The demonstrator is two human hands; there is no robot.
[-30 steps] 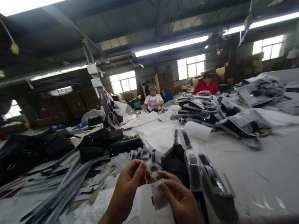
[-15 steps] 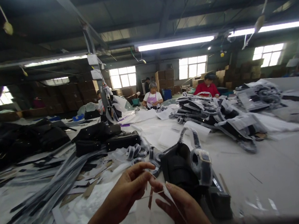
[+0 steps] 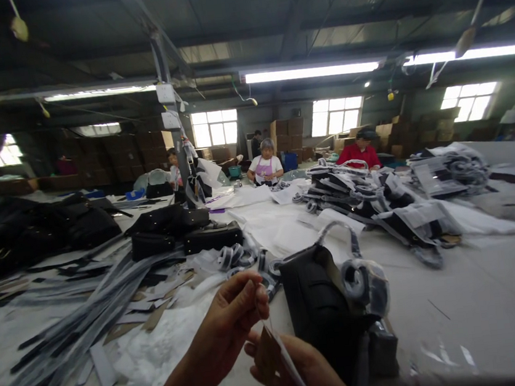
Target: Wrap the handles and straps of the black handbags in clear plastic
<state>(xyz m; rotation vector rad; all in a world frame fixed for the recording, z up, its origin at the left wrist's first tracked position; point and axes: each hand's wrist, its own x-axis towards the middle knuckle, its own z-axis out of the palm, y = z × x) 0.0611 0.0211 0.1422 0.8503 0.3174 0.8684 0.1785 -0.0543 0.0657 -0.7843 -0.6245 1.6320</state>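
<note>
My left hand (image 3: pixel 233 326) is pinched shut on the thin string of a small brown tag (image 3: pixel 267 356) that hangs below its fingertips. My right hand (image 3: pixel 306 373) lies under the tag with curled fingers and holds its lower part together with a clear plastic sleeve (image 3: pixel 292 368). Just right of both hands stands a black bag (image 3: pixel 320 310) with a wrapped handle (image 3: pixel 336 228) and a plastic-wrapped strap roll (image 3: pixel 365 283). A grey tape dispenser (image 3: pixel 381 346) sits behind the bag on the white table (image 3: pixel 482 291).
Black straps and paper scraps (image 3: pixel 81 324) litter the table's left side, with black bags (image 3: pixel 182 229) beyond. A heap of wrapped bags (image 3: pixel 379 198) lies to the right. Two seated people (image 3: pixel 264 168) (image 3: pixel 359 151) work at the far end. Cardboard boxes line the back wall.
The tag has dropped lower and turned edge-on between my hands. My right hand has sunk toward the bottom edge. The black bag now stands more upright beside them.
</note>
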